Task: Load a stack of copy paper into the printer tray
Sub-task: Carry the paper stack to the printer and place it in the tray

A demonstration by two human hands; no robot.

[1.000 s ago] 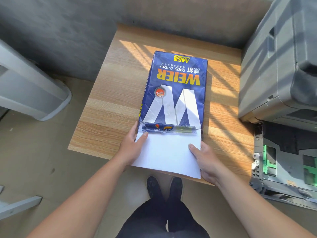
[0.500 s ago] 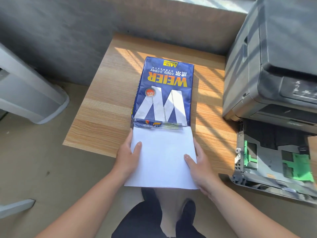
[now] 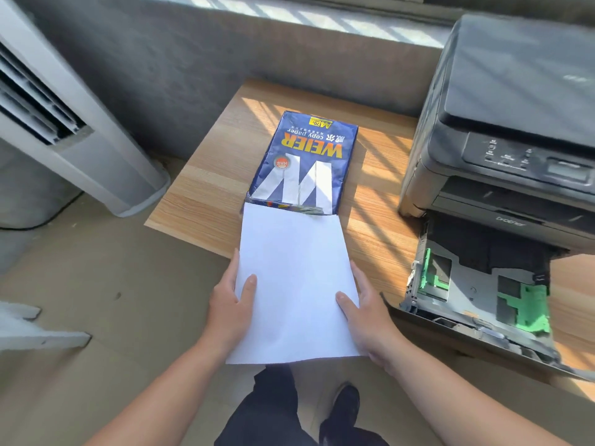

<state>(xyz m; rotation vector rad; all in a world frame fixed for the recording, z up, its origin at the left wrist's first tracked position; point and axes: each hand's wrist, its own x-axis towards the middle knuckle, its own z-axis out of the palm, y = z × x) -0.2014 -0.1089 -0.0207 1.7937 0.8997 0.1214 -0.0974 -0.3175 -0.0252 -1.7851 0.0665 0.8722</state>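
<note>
A white stack of copy paper sticks far out of a blue WEIER wrapper lying on the wooden table; only its far end is still inside the torn wrapper mouth. My left hand grips the stack's left edge, thumb on top. My right hand grips the right edge the same way. The near half of the stack hangs past the table's front edge. The dark printer stands at the right, with its paper tray pulled out, green guides showing.
A white floor-standing air conditioner stands at the left. A grey wall runs behind the table. A white bar lies on the floor at lower left. My legs and shoes are below the paper.
Both hands have drawn the paper stack further out of the wrapper toward me. The view has tilted up and right, bringing more of the printer and tray into view.
</note>
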